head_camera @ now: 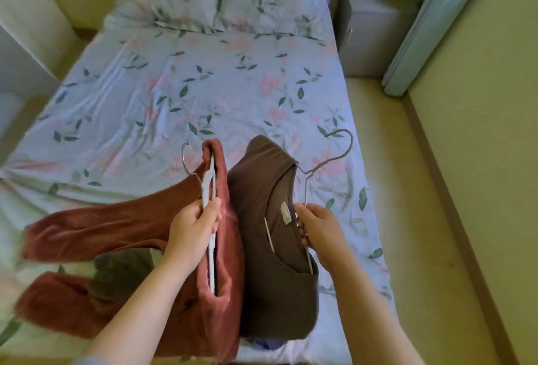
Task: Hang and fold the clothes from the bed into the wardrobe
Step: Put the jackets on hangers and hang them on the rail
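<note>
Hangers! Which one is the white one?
The white hanger is inside the fuzzy red sweater, held by the left hand. The other hanger, in the brown top, is thin grey wire.

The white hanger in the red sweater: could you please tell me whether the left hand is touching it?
Touching. The head view shows the left hand gripping the white hanger, curled round its bar with no gap.

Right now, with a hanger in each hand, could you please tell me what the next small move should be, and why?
Probably lift both hangers higher, clear of the bed. The left hand grips the white hanger inside the red sweater, and the right hand grips the wire hanger inside the brown top. Both garments look hung, but the sweater's sleeves trail across the bedding.
</note>
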{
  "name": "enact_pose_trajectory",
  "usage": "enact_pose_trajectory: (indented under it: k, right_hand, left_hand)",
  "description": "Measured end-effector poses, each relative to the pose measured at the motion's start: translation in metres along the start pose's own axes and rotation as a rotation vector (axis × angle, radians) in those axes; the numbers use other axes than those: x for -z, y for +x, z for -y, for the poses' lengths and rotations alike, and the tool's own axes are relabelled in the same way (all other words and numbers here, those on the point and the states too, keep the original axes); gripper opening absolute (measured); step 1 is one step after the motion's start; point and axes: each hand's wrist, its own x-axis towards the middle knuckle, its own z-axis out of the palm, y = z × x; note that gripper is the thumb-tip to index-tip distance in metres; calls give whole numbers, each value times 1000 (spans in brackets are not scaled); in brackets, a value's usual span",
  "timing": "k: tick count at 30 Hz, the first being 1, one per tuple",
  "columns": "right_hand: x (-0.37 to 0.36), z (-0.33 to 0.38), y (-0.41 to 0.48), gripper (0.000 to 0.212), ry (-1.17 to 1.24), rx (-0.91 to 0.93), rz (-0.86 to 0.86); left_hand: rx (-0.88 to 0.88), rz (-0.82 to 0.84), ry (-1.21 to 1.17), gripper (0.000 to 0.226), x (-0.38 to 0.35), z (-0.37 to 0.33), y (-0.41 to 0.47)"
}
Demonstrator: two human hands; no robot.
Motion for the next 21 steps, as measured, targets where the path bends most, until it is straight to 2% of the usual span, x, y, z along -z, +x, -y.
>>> enact_pose_trajectory:
  k: [5,8,13,21]
  right_hand:
    - [28,80,-41,25,21,229,27]
    - [35,109,-64,26,36,340,137]
    - [36,136,-99,27,-43,510,260]
    - [-3,204,-179,29,-97,783,441]
  left_hand:
    - [-70,-79,-61,43,30,-49,-35]
    - [-143,-137,-79,45,37,-66,-63]
    - [-166,-321,-122,44,44,-79,-108]
    - [-204,-558,-62,45,112,-97,-164]
